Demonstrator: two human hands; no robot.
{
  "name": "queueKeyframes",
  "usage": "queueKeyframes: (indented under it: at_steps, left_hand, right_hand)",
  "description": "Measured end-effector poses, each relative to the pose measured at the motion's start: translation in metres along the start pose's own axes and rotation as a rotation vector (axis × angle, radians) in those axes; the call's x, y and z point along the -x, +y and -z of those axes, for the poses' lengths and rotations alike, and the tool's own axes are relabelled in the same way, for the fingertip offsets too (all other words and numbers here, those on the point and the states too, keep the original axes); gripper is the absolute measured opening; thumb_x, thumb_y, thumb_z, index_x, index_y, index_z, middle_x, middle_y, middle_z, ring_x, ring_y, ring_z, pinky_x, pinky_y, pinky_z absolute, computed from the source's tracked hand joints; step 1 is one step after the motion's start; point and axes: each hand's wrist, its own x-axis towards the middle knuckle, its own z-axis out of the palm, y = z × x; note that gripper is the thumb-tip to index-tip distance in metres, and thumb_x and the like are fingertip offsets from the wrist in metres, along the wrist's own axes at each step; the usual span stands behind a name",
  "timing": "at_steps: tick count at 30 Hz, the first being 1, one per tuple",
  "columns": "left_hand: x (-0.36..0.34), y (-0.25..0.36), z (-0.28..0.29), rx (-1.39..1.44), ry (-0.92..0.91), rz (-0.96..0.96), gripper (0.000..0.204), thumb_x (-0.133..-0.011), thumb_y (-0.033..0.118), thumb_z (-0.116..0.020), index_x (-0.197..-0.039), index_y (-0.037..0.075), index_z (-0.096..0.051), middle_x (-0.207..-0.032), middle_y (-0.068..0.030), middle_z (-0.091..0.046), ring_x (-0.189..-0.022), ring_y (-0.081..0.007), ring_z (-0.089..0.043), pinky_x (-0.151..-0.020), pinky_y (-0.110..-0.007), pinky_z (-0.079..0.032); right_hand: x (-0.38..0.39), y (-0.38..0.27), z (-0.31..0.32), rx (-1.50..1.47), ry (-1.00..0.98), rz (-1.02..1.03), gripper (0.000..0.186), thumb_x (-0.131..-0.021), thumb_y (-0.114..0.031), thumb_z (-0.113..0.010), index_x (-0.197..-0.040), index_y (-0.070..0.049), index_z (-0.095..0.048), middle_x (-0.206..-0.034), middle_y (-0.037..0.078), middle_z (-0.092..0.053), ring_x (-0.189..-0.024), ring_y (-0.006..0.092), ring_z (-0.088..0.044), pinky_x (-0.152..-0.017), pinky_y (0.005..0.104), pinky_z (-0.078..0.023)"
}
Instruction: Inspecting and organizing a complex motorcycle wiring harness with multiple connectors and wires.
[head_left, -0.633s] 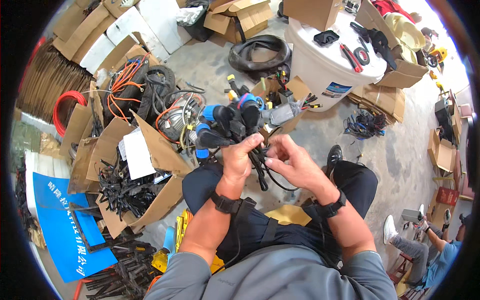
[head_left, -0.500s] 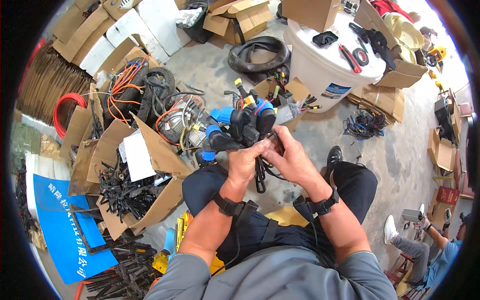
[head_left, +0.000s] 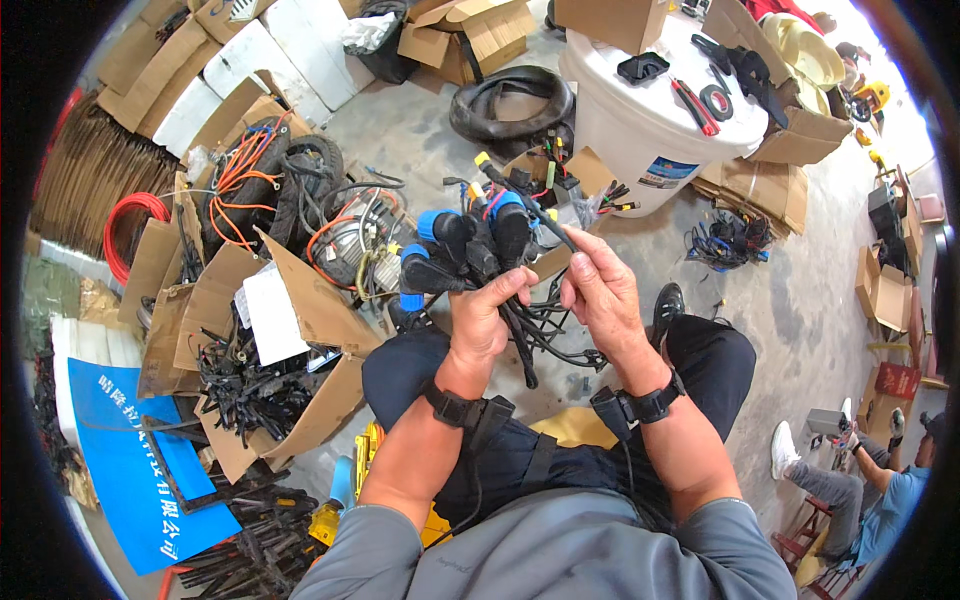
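Observation:
My left hand (head_left: 480, 322) is closed around a bundle of black cables with blue-capped connectors (head_left: 455, 232), held up between my knees. Some of the connector ends are yellow, and they fan out above the fist. Just to its right, the thumb and fingers of my right hand (head_left: 608, 290) pinch one black cable (head_left: 551, 226), which slants up to the left toward the bundle. Looser black cable lengths (head_left: 535, 335) dangle below and between both hands. Where the pinched cable joins the bundle is hidden among the connectors.
At left, an open carton (head_left: 325, 300) holds many black cables. Beyond the hands stand a small box of connectors (head_left: 590, 172) and a white drum (head_left: 620, 120) with tools on its lid. A cable pile (head_left: 728, 245) lies right; a person (head_left: 880, 500) sits at far right.
My right hand has moved right and away from the left, now pinching a separate cable. The bundle has shifted slightly left, and more loose cable hangs between the hands.

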Motion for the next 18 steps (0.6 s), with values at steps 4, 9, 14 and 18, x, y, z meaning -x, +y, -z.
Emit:
queueKeyframes:
  at_steps: [4, 9, 14, 18]
  left_hand:
    - [0.000, -0.001, 0.003, 0.039, 0.009, 0.008, 0.014, -0.079, 0.005, -0.069, -0.090, -0.003, -0.065, -0.081, -0.0121, -0.068, -0.062, -0.0152, -0.060, -0.060, -0.026, -0.048]
    - [0.000, -0.002, 0.004, 0.064, -0.002, 0.014, 0.014, -0.080, 0.006, -0.069, -0.091, -0.002, -0.065, -0.082, -0.0125, -0.068, -0.063, -0.0153, -0.060, -0.060, -0.027, -0.049]
    - [-0.003, 0.001, 0.009, 0.044, -0.034, 0.031, 0.023, -0.083, 0.013, -0.067, -0.098, -0.004, -0.064, -0.085, -0.0121, -0.067, -0.067, -0.0171, -0.059, -0.064, -0.031, -0.049]
    - [-0.005, -0.002, 0.006, 0.054, -0.052, 0.017, 0.025, -0.084, 0.014, -0.067, -0.100, -0.004, -0.063, -0.088, -0.0141, -0.067, -0.068, -0.0172, -0.059, -0.065, -0.031, -0.050]
  right_hand:
    - [0.006, 0.010, -0.006, 0.144, -0.033, 0.009, 0.034, -0.098, -0.010, -0.049, -0.131, -0.007, -0.052, -0.084, 0.000, -0.057, -0.063, 0.0062, -0.050, -0.057, 0.0217, -0.044]
    - [0.003, 0.018, 0.001, 0.520, -0.097, 0.230, 0.036, -0.095, -0.006, -0.050, -0.131, -0.008, -0.053, -0.074, 0.001, -0.057, -0.059, 0.0084, -0.052, -0.056, 0.0246, -0.047]
    - [0.000, 0.012, 0.008, -0.037, -0.106, -0.056, 0.034, -0.098, -0.013, -0.050, -0.131, -0.008, -0.053, -0.072, 0.000, -0.056, -0.057, 0.0050, -0.048, -0.049, 0.0196, -0.039]
    - [0.003, 0.016, 0.001, -0.094, -0.060, 0.020, 0.034, -0.099, -0.017, -0.049, -0.131, -0.008, -0.053, -0.064, 0.001, -0.054, -0.051, 0.0036, -0.044, -0.044, 0.0165, -0.032]
